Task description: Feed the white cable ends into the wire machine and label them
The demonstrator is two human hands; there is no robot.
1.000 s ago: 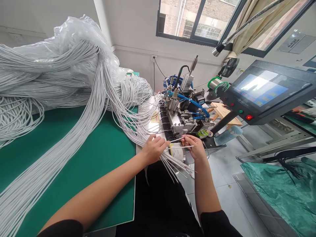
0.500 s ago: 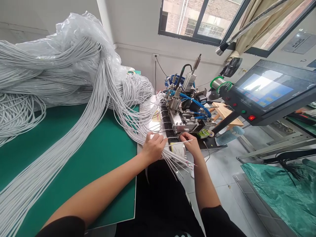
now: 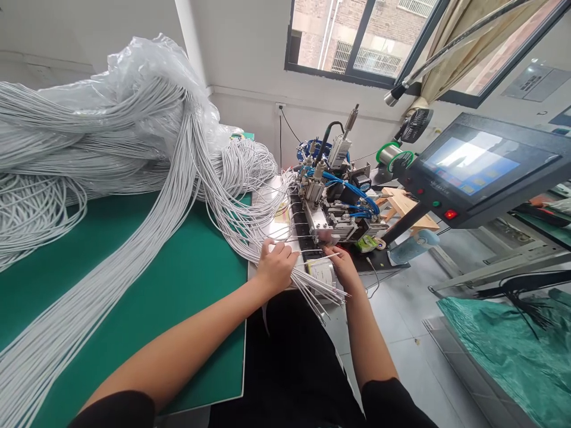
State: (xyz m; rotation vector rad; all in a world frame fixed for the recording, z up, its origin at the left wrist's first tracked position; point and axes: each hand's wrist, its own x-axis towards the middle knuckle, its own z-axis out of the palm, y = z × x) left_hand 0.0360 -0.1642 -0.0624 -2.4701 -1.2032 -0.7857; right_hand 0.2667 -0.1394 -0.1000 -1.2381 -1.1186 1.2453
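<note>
My left hand [image 3: 276,266] is closed round a bundle of thin white cables [image 3: 314,284], whose loose ends fan out below and to the right of it. One cable runs from that hand across to my right hand [image 3: 342,266], which pinches it near its end at the front of the machine [image 3: 319,220]. The exact tip is hidden by the fingers and the machine. Just under the cables, between the hands, stands a white labelled cylinder [image 3: 322,271].
A large heap of white cables [image 3: 147,148], partly in clear plastic, lies on the green table [image 3: 196,297]. On the right are a control screen [image 3: 477,160], a wire spool [image 3: 392,156], a blue bottle [image 3: 414,245] and green sheeting [image 3: 508,351].
My right hand has shifted slightly left, its fingers close to the machine's front. The left hand keeps its grip on the bundle. The view has tilted a little.
</note>
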